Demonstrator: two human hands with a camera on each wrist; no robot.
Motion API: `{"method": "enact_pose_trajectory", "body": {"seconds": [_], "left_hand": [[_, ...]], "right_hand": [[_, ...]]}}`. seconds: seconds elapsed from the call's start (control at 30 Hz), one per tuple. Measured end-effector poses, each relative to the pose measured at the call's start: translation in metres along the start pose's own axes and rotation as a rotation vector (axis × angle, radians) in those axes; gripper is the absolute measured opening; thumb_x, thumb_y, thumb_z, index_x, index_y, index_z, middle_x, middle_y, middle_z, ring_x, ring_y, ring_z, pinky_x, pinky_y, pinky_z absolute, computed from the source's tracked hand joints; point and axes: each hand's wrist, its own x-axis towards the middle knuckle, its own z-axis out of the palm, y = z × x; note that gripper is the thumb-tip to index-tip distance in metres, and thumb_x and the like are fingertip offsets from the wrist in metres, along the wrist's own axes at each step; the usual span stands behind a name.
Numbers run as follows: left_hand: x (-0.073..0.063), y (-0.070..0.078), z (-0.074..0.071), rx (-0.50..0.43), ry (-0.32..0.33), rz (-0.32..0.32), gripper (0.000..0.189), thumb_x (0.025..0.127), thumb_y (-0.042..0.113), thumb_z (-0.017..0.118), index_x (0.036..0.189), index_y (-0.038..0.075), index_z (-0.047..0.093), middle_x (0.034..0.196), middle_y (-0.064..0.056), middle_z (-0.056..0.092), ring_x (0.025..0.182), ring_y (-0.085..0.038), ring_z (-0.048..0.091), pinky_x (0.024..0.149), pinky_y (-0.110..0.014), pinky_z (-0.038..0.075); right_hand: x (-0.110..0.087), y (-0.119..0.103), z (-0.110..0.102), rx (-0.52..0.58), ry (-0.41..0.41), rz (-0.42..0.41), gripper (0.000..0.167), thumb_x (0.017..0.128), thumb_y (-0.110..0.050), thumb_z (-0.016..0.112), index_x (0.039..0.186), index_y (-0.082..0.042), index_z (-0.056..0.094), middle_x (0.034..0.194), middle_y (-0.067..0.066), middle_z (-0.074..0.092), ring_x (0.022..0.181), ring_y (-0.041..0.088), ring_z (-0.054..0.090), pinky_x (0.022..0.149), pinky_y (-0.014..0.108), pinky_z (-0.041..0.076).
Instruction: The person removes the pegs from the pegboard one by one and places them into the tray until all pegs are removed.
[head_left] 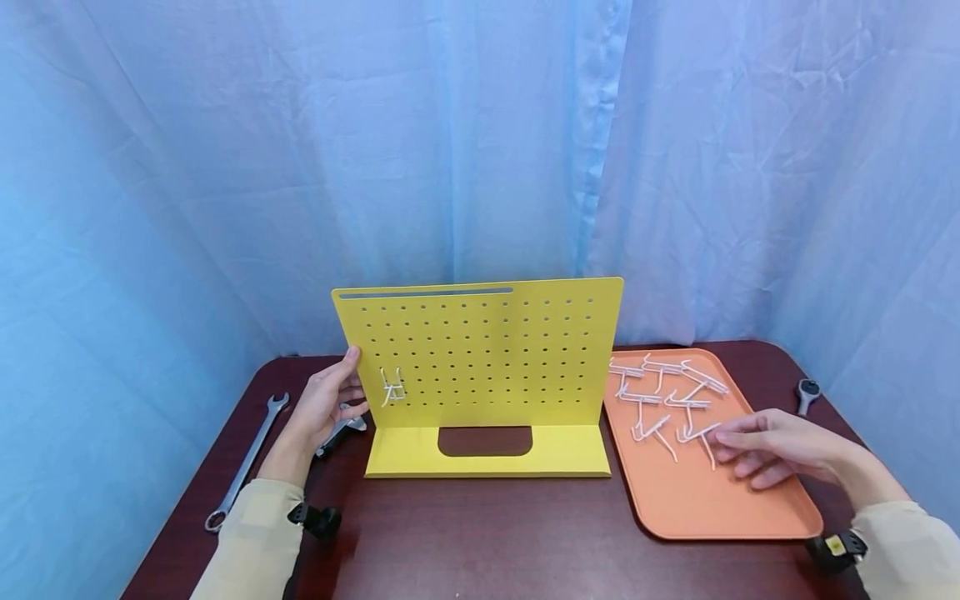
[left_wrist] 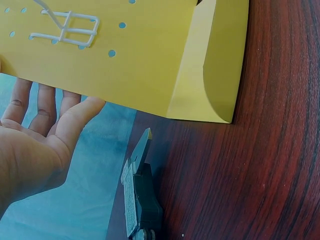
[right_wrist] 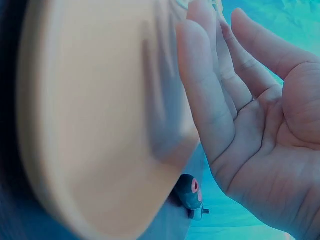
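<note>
A yellow pegboard (head_left: 480, 358) stands on its folded base, one white wire hook (head_left: 393, 387) mounted low on its left side. My left hand (head_left: 326, 404) grips the board's left edge; in the left wrist view its fingers (left_wrist: 46, 107) pass behind the panel. On the right lies an orange tray (head_left: 720, 508) with several white double-wire hooks (head_left: 663, 398). My right hand (head_left: 780, 450) is over the tray's right part, fingertips beside the nearest hook (head_left: 699, 437). Its fingers (right_wrist: 200, 85) look loosely extended in the right wrist view, with nothing visibly held.
A long combination wrench (head_left: 251, 462) lies along the table's left side. Behind my left wrist is a dark-handled tool with a metal head (head_left: 343, 429). A ratchet-like tool (head_left: 807, 395) lies beyond the tray's right edge. Pale blue curtains (head_left: 450, 150) surround the dark wooden table (head_left: 480, 533).
</note>
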Motion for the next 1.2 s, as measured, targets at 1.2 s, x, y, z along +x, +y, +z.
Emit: {"method": "enact_pose_trajectory", "body": {"seconds": [1.2], "left_hand": [[0.0, 0.0, -0.001, -0.029, -0.006, -0.011, 0.067, 0.093, 0.064, 0.061, 0.136, 0.012, 0.062, 0.107, -0.007, 0.069, 0.098, -0.022, 0.069, 0.089, -0.045, 0.056]], "right_hand": [[0.058, -0.122, 0.143, 0.003, -0.169, -0.295, 0.043, 0.104, -0.021, 0.062, 0.141, 0.0, 0.056, 0.122, 0.024, 0.066, 0.099, 0.041, 0.069, 0.08, 0.06, 0.056]]}}
